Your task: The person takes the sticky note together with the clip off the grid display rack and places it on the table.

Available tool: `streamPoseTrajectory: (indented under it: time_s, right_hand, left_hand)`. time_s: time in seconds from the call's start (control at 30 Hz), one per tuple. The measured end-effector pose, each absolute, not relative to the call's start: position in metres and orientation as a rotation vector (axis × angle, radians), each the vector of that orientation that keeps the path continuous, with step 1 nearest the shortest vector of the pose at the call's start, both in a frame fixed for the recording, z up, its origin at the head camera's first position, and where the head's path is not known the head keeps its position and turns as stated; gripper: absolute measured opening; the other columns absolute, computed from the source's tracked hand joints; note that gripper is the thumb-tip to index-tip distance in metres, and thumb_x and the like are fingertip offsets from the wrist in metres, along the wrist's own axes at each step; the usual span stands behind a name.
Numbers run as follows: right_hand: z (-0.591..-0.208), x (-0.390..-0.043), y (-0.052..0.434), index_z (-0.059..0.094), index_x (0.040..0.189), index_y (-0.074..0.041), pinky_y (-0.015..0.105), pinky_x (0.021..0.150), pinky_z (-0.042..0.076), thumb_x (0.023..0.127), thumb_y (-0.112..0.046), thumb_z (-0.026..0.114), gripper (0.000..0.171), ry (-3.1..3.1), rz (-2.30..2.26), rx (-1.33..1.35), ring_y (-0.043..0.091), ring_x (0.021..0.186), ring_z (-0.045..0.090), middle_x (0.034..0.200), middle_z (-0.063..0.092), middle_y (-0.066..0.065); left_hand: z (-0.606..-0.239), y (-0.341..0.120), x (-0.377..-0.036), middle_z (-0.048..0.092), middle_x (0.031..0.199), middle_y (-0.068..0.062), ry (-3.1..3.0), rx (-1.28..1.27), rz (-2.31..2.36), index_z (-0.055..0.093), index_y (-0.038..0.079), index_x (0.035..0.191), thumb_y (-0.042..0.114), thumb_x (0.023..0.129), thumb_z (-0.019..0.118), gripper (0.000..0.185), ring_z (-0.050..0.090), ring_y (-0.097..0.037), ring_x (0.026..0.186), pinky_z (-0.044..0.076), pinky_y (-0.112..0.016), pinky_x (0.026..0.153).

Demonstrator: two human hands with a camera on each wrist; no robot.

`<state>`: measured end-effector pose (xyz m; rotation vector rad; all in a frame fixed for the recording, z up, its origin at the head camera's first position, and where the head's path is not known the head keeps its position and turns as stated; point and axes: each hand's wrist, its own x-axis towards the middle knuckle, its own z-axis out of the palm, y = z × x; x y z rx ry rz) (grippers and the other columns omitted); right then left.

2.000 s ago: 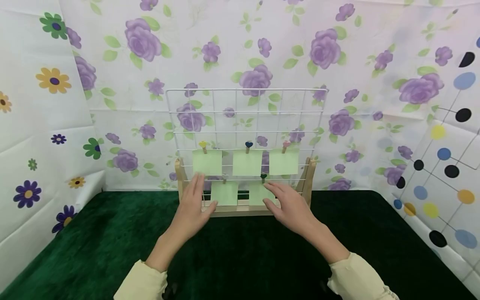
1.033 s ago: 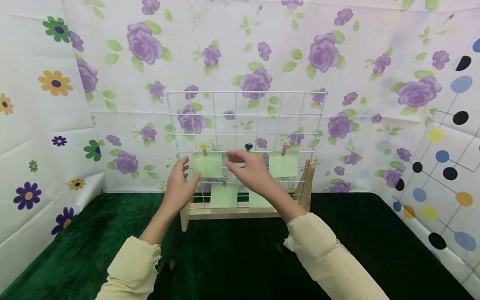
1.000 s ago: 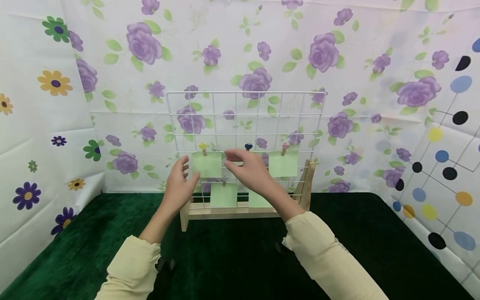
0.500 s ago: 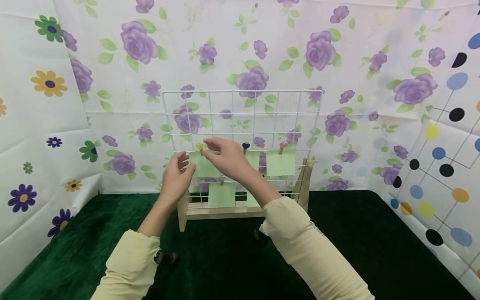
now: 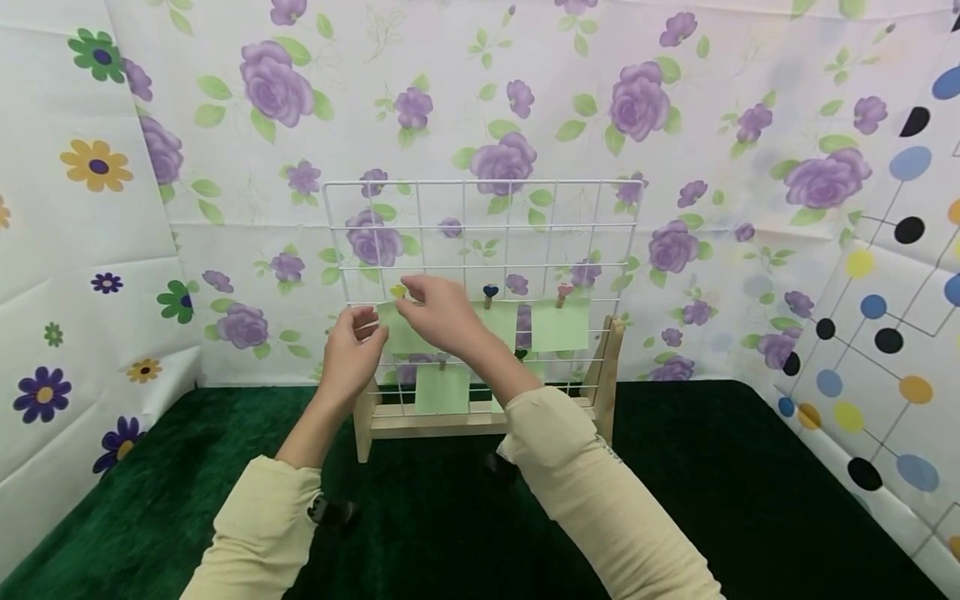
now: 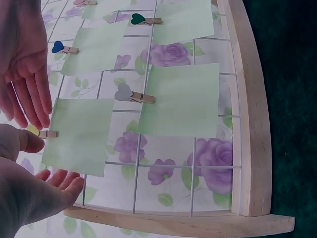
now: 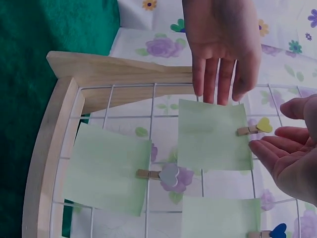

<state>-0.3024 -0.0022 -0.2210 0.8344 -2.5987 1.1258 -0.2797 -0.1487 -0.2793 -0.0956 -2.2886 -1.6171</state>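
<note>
A: Head view first. Hands have risen from the rack's wooden base to the top-left green note (image 5: 405,333); right hand (image 5: 442,315) has crossed over from the middle note. My read: they've picked this note and its yellow heart clip (image 5: 398,292) to work on.

B: Grip?

A: None yet. Left hand (image 5: 351,350) open beside the note's left edge, right open just by the clip.

B: Left wrist view?

A: Note (image 6: 79,136) between both hands, clip (image 6: 42,133) just beside the left thumb, right fingers (image 6: 34,96) straight, next to it.

B: Right wrist view?

A: Left fingers (image 7: 218,74) straight at the note's (image 7: 214,135) edge, right palm (image 7: 287,158) open beside the clip (image 7: 257,127). Rack on the green surface (image 5: 750,467).
</note>
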Motion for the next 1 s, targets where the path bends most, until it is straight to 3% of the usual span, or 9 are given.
streamPoseTrajectory:
  time_s: [0.23,0.33,0.43,0.53,0.63,0.7,0.8,1.0]
  right_hand:
    - [-0.221,-0.308,-0.008,0.051,0.138,-0.002,0.030,0.091,0.048,0.099,-0.017,0.054,0.042,-2.610,1.106,0.811,0.021,0.115,0.058,0.128,0.061,0.012]
    - [-0.221,-0.311,-0.010,0.051,0.138,-0.002,0.028,0.091,0.048,0.099,-0.016,0.054,0.042,-2.615,1.114,0.782,0.020,0.115,0.059,0.131,0.059,0.011]
    - [-0.221,-0.314,-0.013,0.050,0.139,-0.002,0.022,0.081,0.049,0.099,-0.015,0.053,0.042,-2.619,1.095,0.766,0.016,0.111,0.061,0.133,0.058,0.010]
    - [-0.221,-0.317,-0.017,0.051,0.139,-0.003,0.019,0.064,0.044,0.098,-0.014,0.053,0.042,-2.614,1.040,0.758,0.011,0.086,0.062,0.120,0.065,0.009]
    - [-0.222,-0.319,-0.021,0.053,0.137,-0.003,0.020,0.056,0.038,0.098,-0.012,0.052,0.040,-2.591,1.008,0.733,0.011,0.069,0.051,0.107,0.069,0.011]
    - [-0.222,-0.320,-0.023,0.055,0.135,-0.003,0.021,0.059,0.039,0.098,-0.011,0.051,0.039,-2.576,1.007,0.708,0.013,0.070,0.054,0.108,0.069,0.011]
    - [-0.225,-0.324,-0.026,0.059,0.132,-0.003,0.021,0.065,0.043,0.098,-0.013,0.052,0.035,-2.548,1.016,0.665,0.012,0.086,0.061,0.122,0.065,0.009]
    - [-0.226,-0.324,-0.024,0.063,0.128,-0.005,0.025,0.076,0.050,0.098,-0.023,0.058,0.035,-2.551,1.018,0.609,0.016,0.098,0.064,0.120,0.066,0.006]
  left_hand:
    - [-0.277,-0.147,-0.283,0.043,0.138,-0.020,-2.333,-0.029,-1.605,0.035,-0.001,0.145,0.013,0.099,0.048,0.050,0.042,-0.033,0.129,0.038,-0.046,0.102]
    - [-0.276,-0.145,-0.284,0.044,0.134,-0.020,-2.334,-0.010,-1.625,0.037,-0.002,0.143,0.012,0.098,0.048,0.048,0.043,-0.033,0.126,0.040,-0.044,0.100]
    - [-0.274,-0.145,-0.285,0.044,0.132,-0.021,-2.321,0.012,-1.671,0.038,-0.003,0.141,0.012,0.099,0.048,0.046,0.044,-0.032,0.123,0.041,-0.042,0.099]
    - [-0.272,-0.146,-0.285,0.045,0.130,-0.021,-2.301,0.032,-1.710,0.040,-0.003,0.138,0.013,0.100,0.047,0.043,0.044,-0.032,0.121,0.041,-0.041,0.097]
    - [-0.270,-0.147,-0.286,0.046,0.129,-0.020,-2.300,0.032,-1.713,0.043,-0.005,0.136,0.013,0.100,0.047,0.040,0.043,-0.030,0.119,0.040,-0.039,0.095]
    - [-0.269,-0.148,-0.286,0.047,0.127,-0.020,-2.310,0.028,-1.704,0.045,-0.006,0.133,0.013,0.101,0.046,0.038,0.044,-0.029,0.116,0.040,-0.038,0.093]
    - [-0.270,-0.149,-0.287,0.049,0.124,-0.019,-2.319,0.033,-1.694,0.048,-0.006,0.130,0.013,0.101,0.046,0.035,0.044,-0.028,0.112,0.040,-0.035,0.088]
    - [-0.270,-0.149,-0.288,0.049,0.126,-0.020,-2.326,0.024,-1.699,0.048,-0.006,0.131,0.014,0.101,0.046,0.036,0.045,-0.028,0.112,0.041,-0.037,0.089]
